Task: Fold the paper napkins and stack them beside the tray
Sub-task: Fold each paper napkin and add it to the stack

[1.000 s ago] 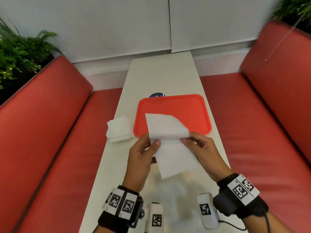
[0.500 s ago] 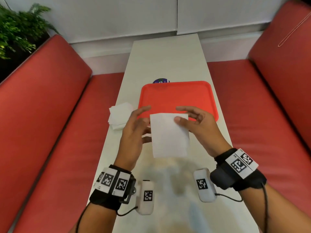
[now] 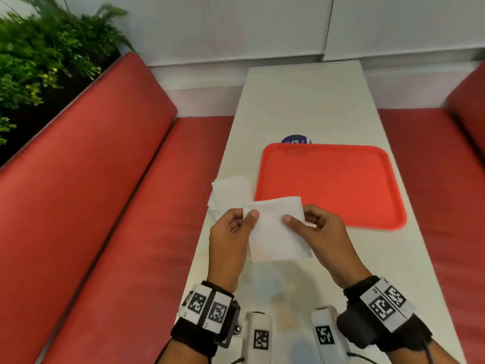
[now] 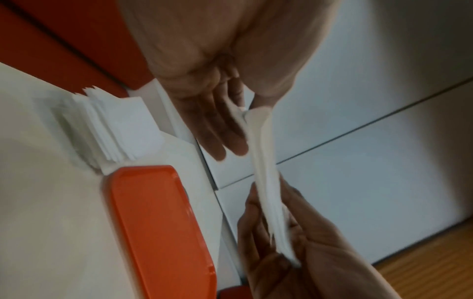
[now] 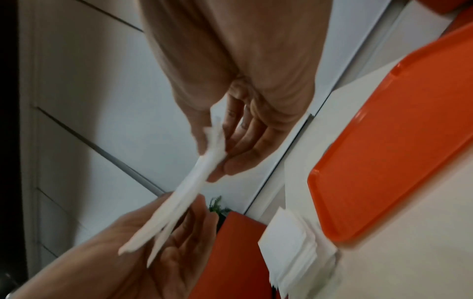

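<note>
A white paper napkin [image 3: 275,229], folded into a rough square, is held in the air above the table's near half. My left hand [image 3: 236,227] pinches its left edge with the thumb on top. My right hand [image 3: 312,227] pinches its right edge the same way. Both wrist views show the napkin edge-on [image 4: 266,182] [image 5: 189,190] between thumbs and fingers. A stack of folded napkins [image 3: 231,191] lies on the table just left of the red tray [image 3: 328,185], which holds nothing. The stack also shows in the wrist views [image 4: 112,129] [image 5: 294,242].
The narrow white table [image 3: 301,101] runs away from me between two red benches [image 3: 91,206] [image 3: 433,179]. A round dark sticker [image 3: 295,140] peeks out behind the tray. Green plants [image 3: 39,61] stand behind the left bench back.
The napkin went from a long half-folded sheet to a smaller square, folded over again. Both hands shifted to pinch its side edges and moved left, toward the stack.
</note>
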